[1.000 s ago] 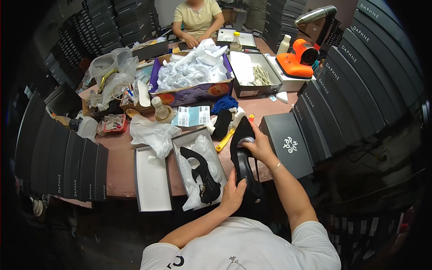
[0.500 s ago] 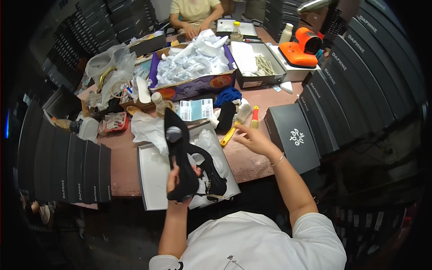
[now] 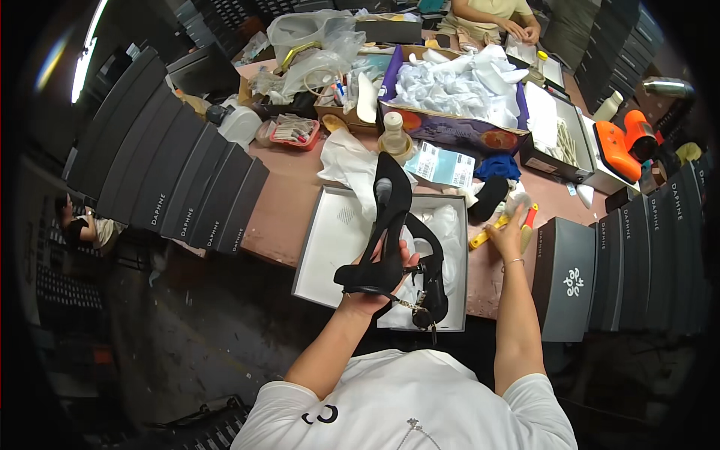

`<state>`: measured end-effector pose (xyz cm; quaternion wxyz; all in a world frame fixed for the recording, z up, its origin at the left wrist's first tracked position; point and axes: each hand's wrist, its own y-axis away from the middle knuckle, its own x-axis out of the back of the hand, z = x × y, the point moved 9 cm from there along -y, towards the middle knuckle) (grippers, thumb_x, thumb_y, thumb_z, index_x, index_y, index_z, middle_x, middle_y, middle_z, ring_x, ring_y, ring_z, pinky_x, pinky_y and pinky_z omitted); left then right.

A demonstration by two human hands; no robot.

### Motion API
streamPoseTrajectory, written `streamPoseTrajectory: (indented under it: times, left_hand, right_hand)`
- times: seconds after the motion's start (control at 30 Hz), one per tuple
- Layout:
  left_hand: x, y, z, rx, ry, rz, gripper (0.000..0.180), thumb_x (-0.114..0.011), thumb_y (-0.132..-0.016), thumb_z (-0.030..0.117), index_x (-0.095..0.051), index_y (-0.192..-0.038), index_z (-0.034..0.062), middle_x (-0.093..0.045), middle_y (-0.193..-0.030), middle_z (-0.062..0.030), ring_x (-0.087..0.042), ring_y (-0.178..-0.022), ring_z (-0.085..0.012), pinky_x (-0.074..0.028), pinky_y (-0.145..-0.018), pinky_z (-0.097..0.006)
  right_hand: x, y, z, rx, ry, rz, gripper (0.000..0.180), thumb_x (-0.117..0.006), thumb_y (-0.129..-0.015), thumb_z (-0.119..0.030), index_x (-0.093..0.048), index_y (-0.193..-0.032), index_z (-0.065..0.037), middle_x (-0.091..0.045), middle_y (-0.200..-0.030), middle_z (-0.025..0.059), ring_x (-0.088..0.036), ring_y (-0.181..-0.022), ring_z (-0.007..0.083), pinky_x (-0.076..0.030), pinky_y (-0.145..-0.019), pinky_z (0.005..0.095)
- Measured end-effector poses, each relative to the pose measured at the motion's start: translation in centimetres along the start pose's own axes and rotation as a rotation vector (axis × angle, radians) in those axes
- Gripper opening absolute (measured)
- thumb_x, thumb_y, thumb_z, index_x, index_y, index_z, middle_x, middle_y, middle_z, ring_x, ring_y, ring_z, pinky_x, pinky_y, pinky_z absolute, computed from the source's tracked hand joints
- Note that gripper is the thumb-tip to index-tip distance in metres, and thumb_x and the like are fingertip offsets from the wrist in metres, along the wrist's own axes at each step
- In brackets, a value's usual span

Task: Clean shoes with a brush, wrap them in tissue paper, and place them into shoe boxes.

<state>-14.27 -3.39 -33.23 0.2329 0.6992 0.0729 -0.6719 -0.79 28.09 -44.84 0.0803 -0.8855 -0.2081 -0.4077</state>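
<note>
My left hand (image 3: 369, 300) grips a black high-heeled shoe (image 3: 388, 214) by its heel end, toe pointing away from me. A thin strap with a chain hangs from the heel end. Beneath it is an open white-lined shoe box (image 3: 319, 247) containing another black shoe (image 3: 433, 281) and white tissue paper (image 3: 448, 244). To the right, my right hand (image 3: 507, 236) closes over a yellow-handled brush (image 3: 480, 238) lying on the table, its fingertips near the pale bristles. Beside that hand lie a red-and-yellow brush (image 3: 531, 217) and a black fuzzy pad (image 3: 491, 199).
A purple carton (image 3: 450, 133) full of white paper stands behind. Dark shoe boxes are stacked at left (image 3: 191, 184) and right (image 3: 570, 289). An orange device (image 3: 619, 150) sits at the far right. A plastic bottle (image 3: 394, 139) stands behind the shoe. Across the table sits another person (image 3: 491, 21).
My view has swung left, so the scene sits further right. My right hand has come down onto the yellow-handled brush. The shoe in my left hand has tilted, showing more of its side.
</note>
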Motion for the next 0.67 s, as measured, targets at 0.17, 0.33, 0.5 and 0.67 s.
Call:
streamPoseTrajectory:
  times: [0.17, 0.33, 0.5, 0.67]
  left_hand:
    - [-1.0, 0.4, 0.4, 0.001, 0.067, 0.039, 0.035, -0.052, -0.096, 0.029, -0.060, -0.114, 0.0005, -0.065, -0.101, -0.0147, -0.064, -0.098, -0.0260, -0.042, -0.104, -0.043]
    - [2.9, 0.2, 1.7, -0.058, 0.070, 0.157, 0.031, -0.056, -0.095, 0.030, -0.062, -0.103, -0.0001, -0.067, -0.097, -0.0116, -0.066, -0.094, -0.0233, -0.045, -0.099, -0.040]
    - [1.9, -1.1, 2.5, -0.144, -0.130, 0.060, 0.030, -0.055, -0.094, 0.028, -0.063, -0.096, -0.0012, -0.066, -0.088, -0.0135, -0.064, -0.083, -0.0261, -0.053, -0.080, -0.037]
    - [1.8, -2.7, 1.3, -0.289, -0.586, 0.036, 0.034, -0.054, -0.096, 0.035, -0.061, -0.099, 0.0026, -0.065, -0.084, -0.0094, -0.064, -0.087, -0.0198, -0.053, -0.075, -0.033]
  right_hand:
    - [1.4, 0.1, 0.4, -0.036, 0.118, 0.146, 0.104, -0.073, -0.064, -0.013, -0.014, -0.149, -0.005, -0.057, -0.112, 0.0316, -0.059, -0.095, 0.0484, -0.046, -0.091, 0.0458]
    - [2.4, 1.7, 6.1, 0.033, -0.422, 0.244, 0.074, -0.060, -0.078, -0.006, -0.028, -0.146, -0.005, -0.058, -0.102, 0.0166, -0.060, -0.072, 0.0235, -0.050, -0.061, 0.0326]
    - [9.4, 9.8, -4.6, -0.155, -0.898, -0.037, 0.056, -0.050, -0.092, -0.007, -0.035, -0.146, -0.009, -0.058, -0.078, -0.0009, -0.037, -0.047, -0.0007, -0.030, -0.039, 0.0145]
    - [15.4, 23.4, -27.0, 1.250, 0.058, 0.154, 0.018, -0.055, -0.092, -0.008, -0.064, -0.108, -0.005, -0.055, -0.064, 0.0005, -0.050, -0.047, 0.0093, -0.039, -0.041, 0.0271]
